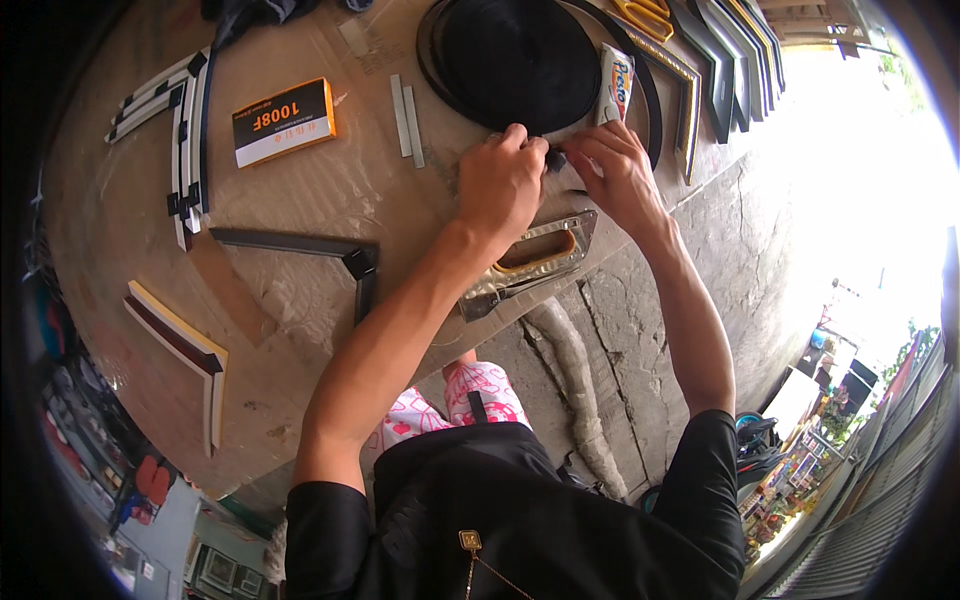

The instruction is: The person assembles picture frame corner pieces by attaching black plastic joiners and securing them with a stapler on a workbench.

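Note:
My left hand (503, 183) is closed, its curled fingers gripping a small black piece (555, 160) that looks like a bit of strap. Fingers of my right hand (612, 170) pinch together at the other side of it; what they hold is mostly hidden. Just beyond both hands lies a large flat roll of black strap (520, 60), with loose turns around its edge. A white tube (614, 85) lies against the roll beside my right hand. Closer to me, under my left wrist, a metal staple gun (540, 258) lies at the table's edge.
Two staple strips (408, 120) and an orange, black and white box (283, 122) lie left of the roll. Corner-shaped frame samples (190, 130) occupy the left side, with a dark one (300, 242) nearer me. More samples (725, 70) and yellow-handled scissors (645, 18) sit far right.

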`<state>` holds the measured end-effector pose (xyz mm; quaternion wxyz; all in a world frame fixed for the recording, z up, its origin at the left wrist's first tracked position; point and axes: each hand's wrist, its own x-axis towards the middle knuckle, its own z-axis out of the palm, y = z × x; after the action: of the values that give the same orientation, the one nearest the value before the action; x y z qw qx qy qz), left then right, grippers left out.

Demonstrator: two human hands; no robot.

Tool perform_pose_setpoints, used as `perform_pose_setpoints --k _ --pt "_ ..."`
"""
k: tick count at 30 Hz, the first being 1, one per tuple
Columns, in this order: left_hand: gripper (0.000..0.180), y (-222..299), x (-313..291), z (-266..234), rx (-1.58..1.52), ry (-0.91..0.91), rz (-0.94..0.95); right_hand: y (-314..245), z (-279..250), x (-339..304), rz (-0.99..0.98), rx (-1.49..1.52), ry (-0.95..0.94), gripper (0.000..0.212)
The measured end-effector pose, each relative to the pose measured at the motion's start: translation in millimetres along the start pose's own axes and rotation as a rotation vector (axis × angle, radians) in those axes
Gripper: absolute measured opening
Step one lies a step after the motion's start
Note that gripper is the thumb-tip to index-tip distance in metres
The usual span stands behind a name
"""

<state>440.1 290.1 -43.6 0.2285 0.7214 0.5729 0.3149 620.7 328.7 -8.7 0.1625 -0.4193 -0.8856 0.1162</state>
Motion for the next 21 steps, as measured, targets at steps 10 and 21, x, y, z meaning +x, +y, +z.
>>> perform_pose_setpoints --k 10,21 --pt "0.018 6 7 -4 0.051 -0.078 -0.066 -21 -19 -6 0.207 0.174 0.05 0.011" --pt "0.015 -1 2 -13 -0.166 -0.054 -0.013 -36 -16 -18 0.485 0.392 0.074 0.018"
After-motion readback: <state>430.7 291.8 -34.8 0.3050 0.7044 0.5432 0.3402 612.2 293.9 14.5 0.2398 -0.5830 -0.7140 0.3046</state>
